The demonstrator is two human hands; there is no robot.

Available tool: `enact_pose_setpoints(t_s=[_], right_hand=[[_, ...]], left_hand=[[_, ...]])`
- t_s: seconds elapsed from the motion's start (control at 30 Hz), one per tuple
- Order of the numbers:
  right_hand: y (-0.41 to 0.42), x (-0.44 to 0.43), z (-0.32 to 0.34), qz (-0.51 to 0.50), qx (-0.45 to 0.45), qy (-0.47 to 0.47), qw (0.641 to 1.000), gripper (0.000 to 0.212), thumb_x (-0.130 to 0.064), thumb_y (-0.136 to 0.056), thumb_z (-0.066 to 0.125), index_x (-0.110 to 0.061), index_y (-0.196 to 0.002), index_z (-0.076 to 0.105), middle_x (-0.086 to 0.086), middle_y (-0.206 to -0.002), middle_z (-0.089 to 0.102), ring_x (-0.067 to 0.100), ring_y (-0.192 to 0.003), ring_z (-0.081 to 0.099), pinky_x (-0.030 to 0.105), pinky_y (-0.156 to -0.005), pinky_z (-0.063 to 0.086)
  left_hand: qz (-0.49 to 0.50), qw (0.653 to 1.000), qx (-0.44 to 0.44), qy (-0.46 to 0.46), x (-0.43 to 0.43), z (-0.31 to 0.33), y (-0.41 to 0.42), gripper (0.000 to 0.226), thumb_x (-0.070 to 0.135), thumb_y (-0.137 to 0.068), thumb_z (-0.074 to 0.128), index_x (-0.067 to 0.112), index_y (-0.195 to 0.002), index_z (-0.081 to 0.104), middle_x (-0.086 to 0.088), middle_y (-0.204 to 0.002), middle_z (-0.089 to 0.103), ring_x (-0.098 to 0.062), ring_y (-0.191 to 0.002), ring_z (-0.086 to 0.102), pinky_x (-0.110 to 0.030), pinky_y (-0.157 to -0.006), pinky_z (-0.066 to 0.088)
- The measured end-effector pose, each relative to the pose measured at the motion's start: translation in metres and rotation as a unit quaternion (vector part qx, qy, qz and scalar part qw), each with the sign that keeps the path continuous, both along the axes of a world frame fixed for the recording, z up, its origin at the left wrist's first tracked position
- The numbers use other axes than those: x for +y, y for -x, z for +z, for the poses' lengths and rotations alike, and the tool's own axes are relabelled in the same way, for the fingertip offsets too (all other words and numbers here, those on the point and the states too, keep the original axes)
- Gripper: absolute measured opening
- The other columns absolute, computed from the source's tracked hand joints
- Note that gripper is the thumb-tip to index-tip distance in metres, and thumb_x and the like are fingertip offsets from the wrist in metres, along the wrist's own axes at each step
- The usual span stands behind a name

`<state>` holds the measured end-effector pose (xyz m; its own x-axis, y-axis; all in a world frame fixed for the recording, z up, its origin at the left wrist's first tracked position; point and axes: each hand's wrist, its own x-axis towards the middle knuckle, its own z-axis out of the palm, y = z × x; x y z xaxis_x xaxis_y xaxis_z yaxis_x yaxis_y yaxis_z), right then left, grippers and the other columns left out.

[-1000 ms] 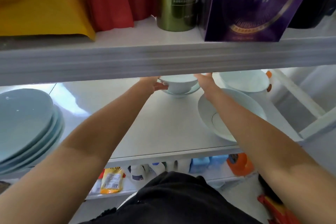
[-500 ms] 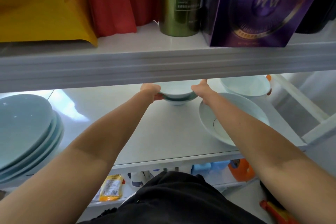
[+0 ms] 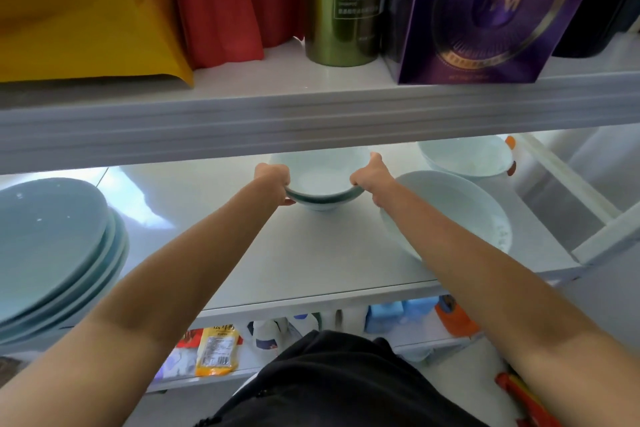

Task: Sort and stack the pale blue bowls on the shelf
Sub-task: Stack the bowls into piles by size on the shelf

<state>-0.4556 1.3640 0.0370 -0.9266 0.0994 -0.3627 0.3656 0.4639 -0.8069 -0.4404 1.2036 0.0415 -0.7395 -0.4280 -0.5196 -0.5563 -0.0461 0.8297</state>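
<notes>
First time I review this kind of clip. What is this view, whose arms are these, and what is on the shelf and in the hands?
No machine here: a person wears one camera on the head, looking forward and down at what they do. The left hand and right hand grip opposite sides of a pale blue bowl at its rim, toward the back of the white middle shelf. Right of it lie a wide bowl and a deeper bowl behind; a stack of plates sits at left.

left arm (image 3: 173, 270) and right arm (image 3: 467, 253) stretch forward, converging toward twelve o'clock; left hand (image 3: 273, 180) grips the pale blue ceramic bowl (image 3: 322, 180) at its nine o'clock rim, right hand (image 3: 370, 179) at three o'clock, thumb raised
</notes>
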Motion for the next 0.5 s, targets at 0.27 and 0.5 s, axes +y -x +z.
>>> enact_pose_setpoints(t_s=[0.27, 0.5], right_hand=[[-0.056, -0.016, -0.02, 0.001, 0.036, 0.106, 0.994, 0.071, 0.005, -0.084, 0.05, -0.017, -0.146, 0.023, 0.008, -0.135, 0.046, 0.02, -0.115, 0.045, 0.026, -0.093, 0.038], [-0.092, -0.007, -0.031, 0.02, 0.064, 0.11, 0.992, 0.077, 0.002, -0.084, 0.052, -0.021, -0.149, 0.019, 0.003, -0.142, 0.041, 0.021, -0.127, 0.042, 0.034, -0.108, 0.038]], left_hand=[[0.063, 0.996, -0.016, -0.056, -0.022, -0.004, -0.061, 0.027, -0.018, -0.086, 0.039, 0.002, -0.105, 0.041, -0.014, -0.093, 0.046, -0.026, -0.079, 0.053, -0.041, -0.066, 0.05], [0.114, 0.989, -0.023, -0.087, -0.015, -0.005, -0.104, 0.021, -0.015, -0.088, 0.047, 0.001, -0.099, 0.05, -0.015, -0.097, 0.051, -0.03, -0.099, 0.052, -0.042, -0.077, 0.05]])
